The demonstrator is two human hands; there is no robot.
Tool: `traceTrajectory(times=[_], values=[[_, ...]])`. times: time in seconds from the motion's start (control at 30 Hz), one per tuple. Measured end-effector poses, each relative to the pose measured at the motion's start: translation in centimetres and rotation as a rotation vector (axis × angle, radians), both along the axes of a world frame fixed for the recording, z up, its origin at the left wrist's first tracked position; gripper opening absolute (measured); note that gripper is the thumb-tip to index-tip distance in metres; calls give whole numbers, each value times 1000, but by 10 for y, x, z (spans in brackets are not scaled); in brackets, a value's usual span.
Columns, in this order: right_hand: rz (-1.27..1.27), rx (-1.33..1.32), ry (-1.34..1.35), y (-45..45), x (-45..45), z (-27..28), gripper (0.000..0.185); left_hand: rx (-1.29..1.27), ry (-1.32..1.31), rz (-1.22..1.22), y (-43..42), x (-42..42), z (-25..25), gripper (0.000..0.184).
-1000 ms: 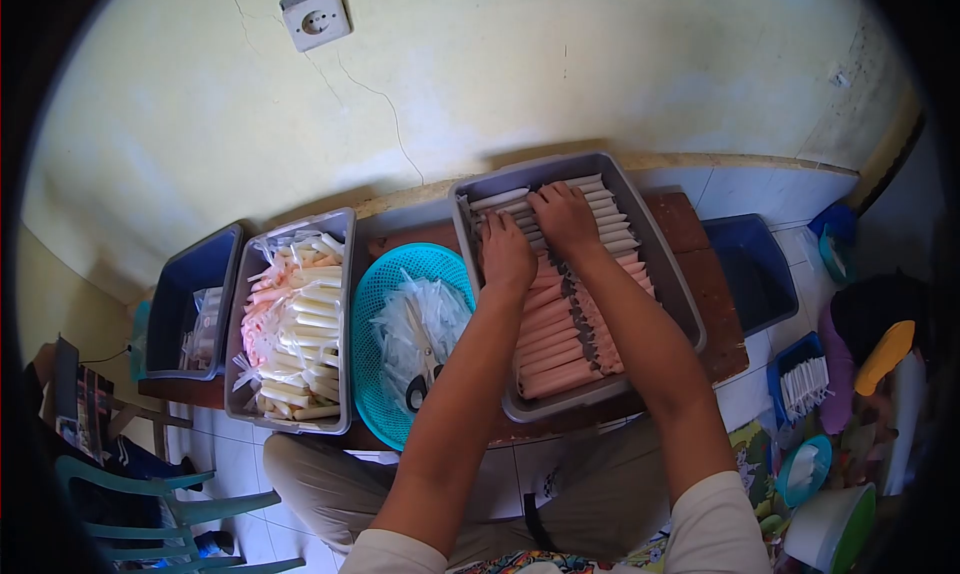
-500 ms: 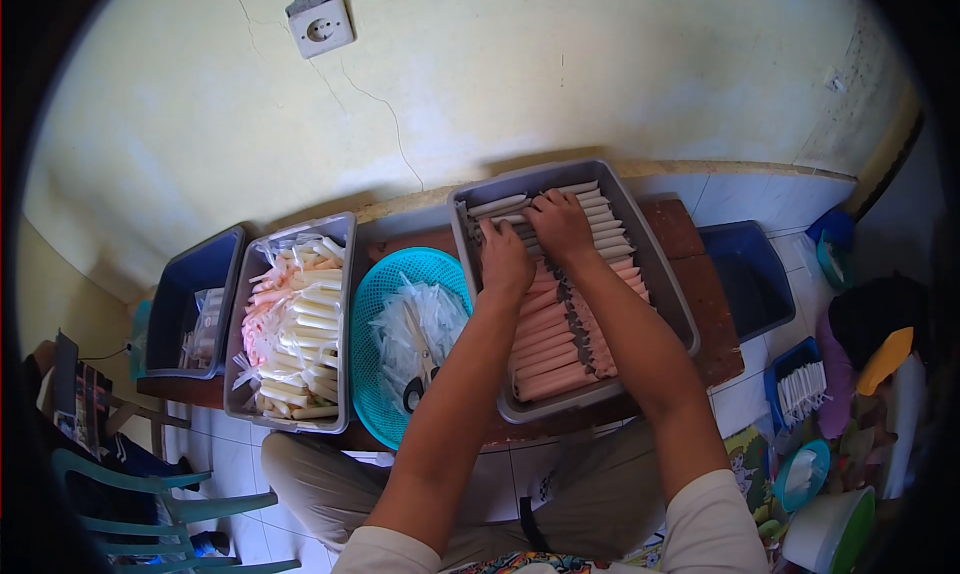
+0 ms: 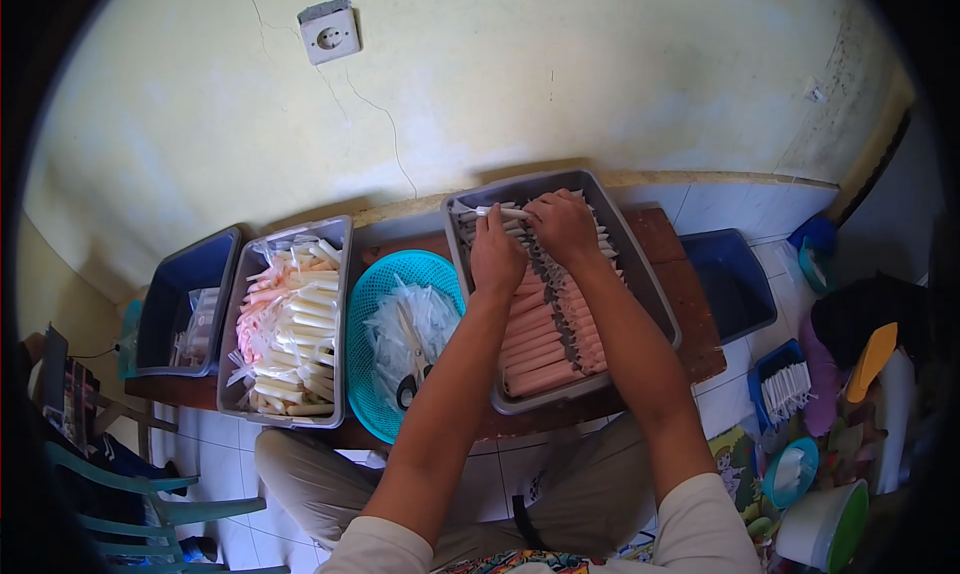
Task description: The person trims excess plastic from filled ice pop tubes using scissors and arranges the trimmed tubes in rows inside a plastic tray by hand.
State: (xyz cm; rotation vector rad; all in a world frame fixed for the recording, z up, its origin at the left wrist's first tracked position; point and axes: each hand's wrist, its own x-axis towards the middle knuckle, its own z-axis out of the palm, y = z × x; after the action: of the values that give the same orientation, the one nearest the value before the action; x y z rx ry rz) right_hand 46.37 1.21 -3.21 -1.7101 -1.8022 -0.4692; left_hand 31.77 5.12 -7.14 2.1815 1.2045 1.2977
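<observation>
Over the grey tray (image 3: 648, 279) on the right, my left hand (image 3: 497, 259) and my right hand (image 3: 566, 232) are close together. A white filled plastic tube (image 3: 512, 214), which looks like an ice pop, lies level between them, pinched near one end by each hand. Below, rows of pink tubes (image 3: 540, 359) fill the near part of the tray, and whitish tubes lie in the far part. Dark twisted ends run down the middle of the rows. My wrists and forearms hide some of the tubes.
Left of my arm stands a turquoise basket (image 3: 362, 299) with clear plastic sleeves (image 3: 432, 314) and scissors (image 3: 408, 379). Beyond it are a grey tray (image 3: 344, 334) of pink and cream tubes and a dark blue bin (image 3: 172, 314). Another blue bin (image 3: 735, 284) sits right of the bench.
Both hands have raised a white tube above the rows and now hold it level between them. The camera view has shifted slightly.
</observation>
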Motion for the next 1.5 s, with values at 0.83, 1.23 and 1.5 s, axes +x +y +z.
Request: traceTrajectory(times=[0.83,1.23,1.5], values=[[368,-157,555,-81,-109,38,51,-183,-523,-224,-43,-109,60,34],[433,-89,715,-72,-157,53,41,-84,-297,-286,-58,-198,76,33],[471,-38,893,-63,-164,47,27,86,-78,-374,-72,-243,89,40]])
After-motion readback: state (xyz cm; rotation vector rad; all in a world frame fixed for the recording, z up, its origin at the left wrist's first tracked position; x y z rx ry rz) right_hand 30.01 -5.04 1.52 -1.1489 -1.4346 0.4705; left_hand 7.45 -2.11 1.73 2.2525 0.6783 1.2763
